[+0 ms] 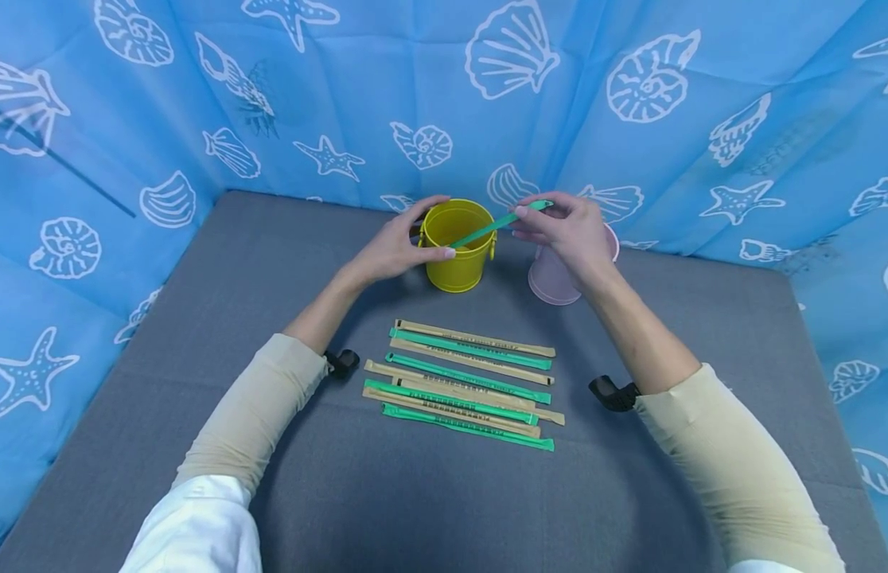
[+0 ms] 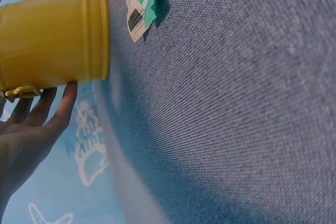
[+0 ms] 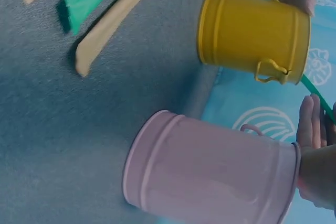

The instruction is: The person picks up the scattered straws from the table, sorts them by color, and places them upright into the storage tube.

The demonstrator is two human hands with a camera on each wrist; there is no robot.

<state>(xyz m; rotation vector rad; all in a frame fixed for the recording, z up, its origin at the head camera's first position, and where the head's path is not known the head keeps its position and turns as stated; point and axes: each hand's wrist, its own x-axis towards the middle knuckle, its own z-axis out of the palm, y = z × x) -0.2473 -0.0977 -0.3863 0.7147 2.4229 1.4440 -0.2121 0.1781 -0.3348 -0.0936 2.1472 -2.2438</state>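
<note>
Head view shows a grey mat (image 1: 344,493) of coarse woven cloth, walled on three sides by a thin blue curtain (image 1: 444,95) printed with white shells and starfish and creased in soft folds.

The yellow bucket (image 1: 458,247) stands upright near the far edge of the mat: a small cylinder of smooth painted metal, with a rolled rim and little side lugs. The left hand (image 1: 394,247) cups its left side, fingers spread round the wall and thumb laid across the front.

To the right of the bucket, the right hand (image 1: 569,231) pinches the upper end of a green wrapped straw (image 1: 497,225) between thumb and fingertips. The straw is flat and papery, and it slants down over the bucket's rim with its lower end inside.

Just right of the bucket, under that hand, stands a pale pink bucket (image 3: 210,174) of the same ribbed shape.

In front of the yellow bucket, a loose row of green and tan paper-wrapped straws (image 1: 465,382) lies flat on the mat.
</note>
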